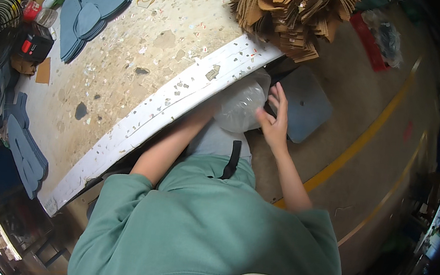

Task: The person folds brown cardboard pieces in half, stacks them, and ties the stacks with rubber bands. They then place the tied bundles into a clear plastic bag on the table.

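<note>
The right hand (274, 122) is pressing against a crumpled clear plastic bag (240, 105), its grip spread with fingers apart, thumb touching the film. The left hand is reaching under the surface (128, 67) edge behind the bag, so its grip cannot be told. The bag is sitting below the surface rim, above the person's lap; it is rounded and glossy, with no clear long axis. Just beside it a flat blue-grey sheet (307, 105) is lying. Stacked brown cardboard cut-outs (285, 5) are overhanging the speckled, worn top.
</note>
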A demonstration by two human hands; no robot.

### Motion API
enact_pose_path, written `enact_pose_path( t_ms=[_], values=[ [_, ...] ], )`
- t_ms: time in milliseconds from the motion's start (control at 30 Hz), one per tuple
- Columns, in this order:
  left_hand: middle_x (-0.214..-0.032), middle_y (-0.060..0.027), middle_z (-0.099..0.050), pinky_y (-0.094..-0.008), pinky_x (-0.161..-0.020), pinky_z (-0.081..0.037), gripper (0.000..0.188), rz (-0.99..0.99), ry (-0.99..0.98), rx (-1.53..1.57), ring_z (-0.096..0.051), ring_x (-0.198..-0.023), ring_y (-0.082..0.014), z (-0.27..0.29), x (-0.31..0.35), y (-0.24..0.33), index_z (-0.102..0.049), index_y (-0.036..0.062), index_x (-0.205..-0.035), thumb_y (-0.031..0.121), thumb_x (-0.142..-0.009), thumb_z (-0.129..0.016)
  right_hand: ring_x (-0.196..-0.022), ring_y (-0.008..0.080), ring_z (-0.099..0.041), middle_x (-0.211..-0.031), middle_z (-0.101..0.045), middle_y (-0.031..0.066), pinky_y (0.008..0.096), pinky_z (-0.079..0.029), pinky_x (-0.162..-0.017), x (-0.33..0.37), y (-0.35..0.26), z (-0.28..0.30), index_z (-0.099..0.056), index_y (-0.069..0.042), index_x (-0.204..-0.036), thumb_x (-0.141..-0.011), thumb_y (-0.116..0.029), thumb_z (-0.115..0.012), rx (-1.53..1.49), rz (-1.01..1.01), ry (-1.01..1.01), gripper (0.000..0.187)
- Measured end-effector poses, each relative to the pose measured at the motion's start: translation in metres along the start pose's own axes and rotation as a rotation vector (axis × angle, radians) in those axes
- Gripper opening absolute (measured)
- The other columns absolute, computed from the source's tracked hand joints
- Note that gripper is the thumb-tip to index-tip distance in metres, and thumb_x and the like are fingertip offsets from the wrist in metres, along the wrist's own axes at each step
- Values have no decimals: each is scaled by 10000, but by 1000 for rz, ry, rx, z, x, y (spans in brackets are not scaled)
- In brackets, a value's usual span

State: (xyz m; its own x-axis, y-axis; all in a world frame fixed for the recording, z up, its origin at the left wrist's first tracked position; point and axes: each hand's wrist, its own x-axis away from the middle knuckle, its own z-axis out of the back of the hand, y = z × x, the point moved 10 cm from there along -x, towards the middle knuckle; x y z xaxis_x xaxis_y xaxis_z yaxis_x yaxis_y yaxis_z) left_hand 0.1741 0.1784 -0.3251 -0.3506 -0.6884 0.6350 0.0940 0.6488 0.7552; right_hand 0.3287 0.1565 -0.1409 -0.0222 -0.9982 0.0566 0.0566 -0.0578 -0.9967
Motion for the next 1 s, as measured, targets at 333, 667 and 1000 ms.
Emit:
enact_pose_path(
  t_ms=[333,667,1000],
  values=[
    [-1119,-83,-602,-286,-855,-494,499,151,-236,281,-595,-995,-184,-33,6,-13,-554,125,-1236,454,-866,-613,-1010,372,-621,-1126,-619,222,397,-486,-894,-25,96,-5,-524,-70,-1282,-543,-235,-808,428,-72,-267,808],
    [-946,-122,-684,-340,-814,-496,244,-1031,585,-642,-649,-865,-254,-29,253,217,-686,28,-983,-11,-747,-642,-1001,396,-614,-1117,-627,215,479,-473,-860,-137,148,229,-573,-33,-1146,-798,-101,-622,502,3,1065,358],
    [-942,-99,-667,-335,-794,-458,138,-823,1001,-936,-602,-881,-249,37,273,234,-692,36,-916,10,-808,-610,-882,319,-663,-1080,-592,200,383,-553,-673,-222,254,144,-604,-43,-1070,-823,-51,-566,1027,-143,410,250]
  ],
)
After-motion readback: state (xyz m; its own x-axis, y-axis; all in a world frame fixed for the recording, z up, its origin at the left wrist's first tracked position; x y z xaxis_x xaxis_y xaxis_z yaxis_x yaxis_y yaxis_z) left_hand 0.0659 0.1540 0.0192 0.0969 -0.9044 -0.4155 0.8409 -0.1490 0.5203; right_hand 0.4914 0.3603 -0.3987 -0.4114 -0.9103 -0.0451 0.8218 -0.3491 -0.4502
